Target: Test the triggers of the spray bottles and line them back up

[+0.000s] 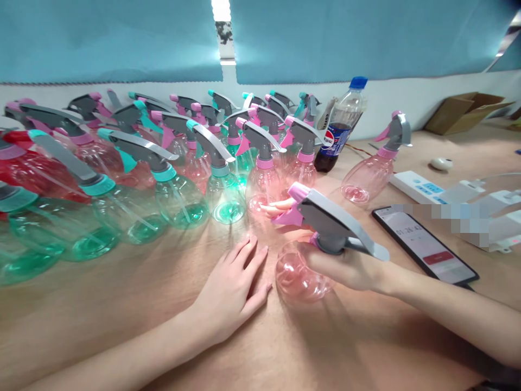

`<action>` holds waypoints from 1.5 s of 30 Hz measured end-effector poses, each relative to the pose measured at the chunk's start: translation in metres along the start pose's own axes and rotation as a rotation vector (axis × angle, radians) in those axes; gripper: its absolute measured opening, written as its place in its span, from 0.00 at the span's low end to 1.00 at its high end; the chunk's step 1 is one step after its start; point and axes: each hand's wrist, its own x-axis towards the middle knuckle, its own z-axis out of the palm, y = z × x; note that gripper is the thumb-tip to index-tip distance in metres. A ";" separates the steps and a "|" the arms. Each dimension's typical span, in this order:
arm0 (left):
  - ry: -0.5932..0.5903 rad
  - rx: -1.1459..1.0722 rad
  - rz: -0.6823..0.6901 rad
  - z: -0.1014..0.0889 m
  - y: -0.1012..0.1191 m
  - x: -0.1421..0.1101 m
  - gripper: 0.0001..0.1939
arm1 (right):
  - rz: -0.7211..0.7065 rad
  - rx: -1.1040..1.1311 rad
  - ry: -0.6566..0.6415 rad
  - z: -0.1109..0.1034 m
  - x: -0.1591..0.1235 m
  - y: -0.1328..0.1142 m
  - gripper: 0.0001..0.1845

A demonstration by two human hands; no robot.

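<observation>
My right hand (350,267) is wrapped round the neck of a pink spray bottle (303,279) with a grey head and pink trigger. Its fingers reach past the trigger on the far side, and the bottle tilts slightly just above or on the table; I cannot tell which. My left hand (230,285) lies palm down on the table (163,304), fingers stretched out, holding nothing, just left of that bottle. Closest beyond the hands stand a clear green spray bottle (228,203) with a turquoise collar and a pink spray bottle (262,182).
Several more green, pink and red spray bottles (138,214) crowd the left and back. Behind stands a cola bottle (336,133). To the right are a single pink spray bottle (368,174), a phone (425,247), a power strip (423,187), a white earbud case (442,164) and a cardboard box (451,115).
</observation>
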 end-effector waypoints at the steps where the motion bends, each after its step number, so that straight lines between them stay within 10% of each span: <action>1: 0.000 0.001 0.001 0.000 0.000 0.000 0.25 | -0.004 0.006 0.005 0.001 0.000 0.000 0.16; 8: -0.017 0.008 0.005 -0.003 0.002 0.002 0.25 | -0.016 0.015 0.047 0.000 0.002 -0.004 0.09; 17: 0.007 0.007 0.005 0.000 0.000 0.001 0.25 | -0.049 0.114 0.015 0.004 -0.002 0.010 0.28; 31: -0.080 0.024 0.003 -0.010 0.004 0.006 0.25 | -0.057 0.132 0.022 0.006 0.001 0.006 0.30; 38: -0.060 0.032 0.006 -0.008 0.003 0.006 0.25 | -0.088 -0.016 0.086 0.003 0.002 0.004 0.13; 45: -0.046 0.022 0.015 -0.007 0.003 0.006 0.25 | -0.115 -0.027 0.059 0.003 0.002 0.007 0.22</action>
